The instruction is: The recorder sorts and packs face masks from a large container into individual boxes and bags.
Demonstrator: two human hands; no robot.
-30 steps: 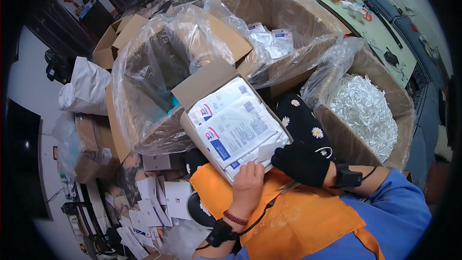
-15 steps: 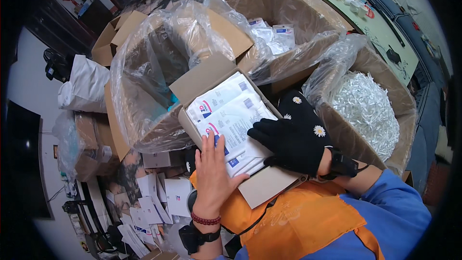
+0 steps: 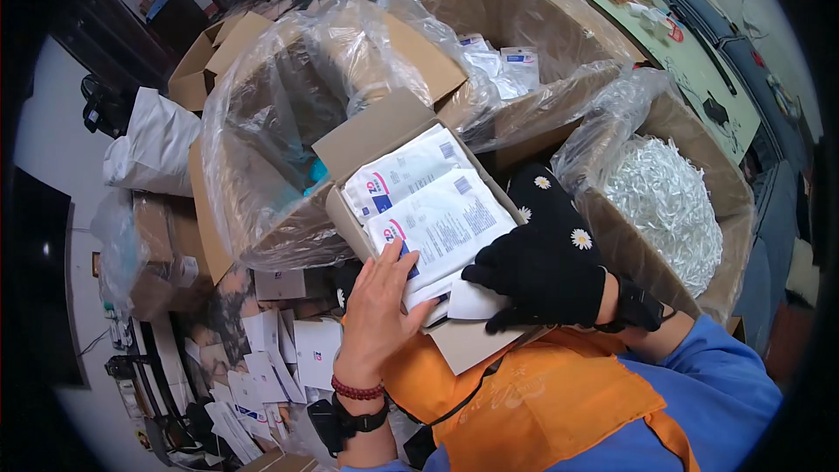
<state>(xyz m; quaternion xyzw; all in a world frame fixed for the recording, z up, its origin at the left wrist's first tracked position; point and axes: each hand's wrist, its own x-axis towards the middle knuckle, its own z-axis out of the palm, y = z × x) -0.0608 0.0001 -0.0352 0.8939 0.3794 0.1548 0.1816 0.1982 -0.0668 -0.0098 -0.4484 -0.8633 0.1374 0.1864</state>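
Note:
A small open carton [image 3: 343,220] rests on my lap, its long flaps folded outward. Flat white packets [image 3: 411,164] with blue and pink print fill it; the nearer packet [image 3: 447,220] lies on top, tilted. My left hand [image 3: 374,313], bare, rests at the carton's left edge, fingers stretched over the packet's corner and thumb apart. My right hand [image 3: 546,284], in a black glove, is at the near right end. Its fingers and thumb close on a white piece of paper or card [image 3: 472,300] over the packets' near end. Whether that piece belongs to the carton is unclear.
Large plastic-lined cardboard boxes surround me: one with blue-green items [image 3: 316,173], one with white packets [image 3: 519,70], one heaped with white strips [image 3: 669,210]. Flattened white cartons [image 3: 262,376] litter the floor at left. A cluttered pale table [image 3: 690,70] stands far right.
My right hand has moved slightly right and down, baring more of the white piece and the top packet. That packet has shifted up and right. My left hand has slid slightly down.

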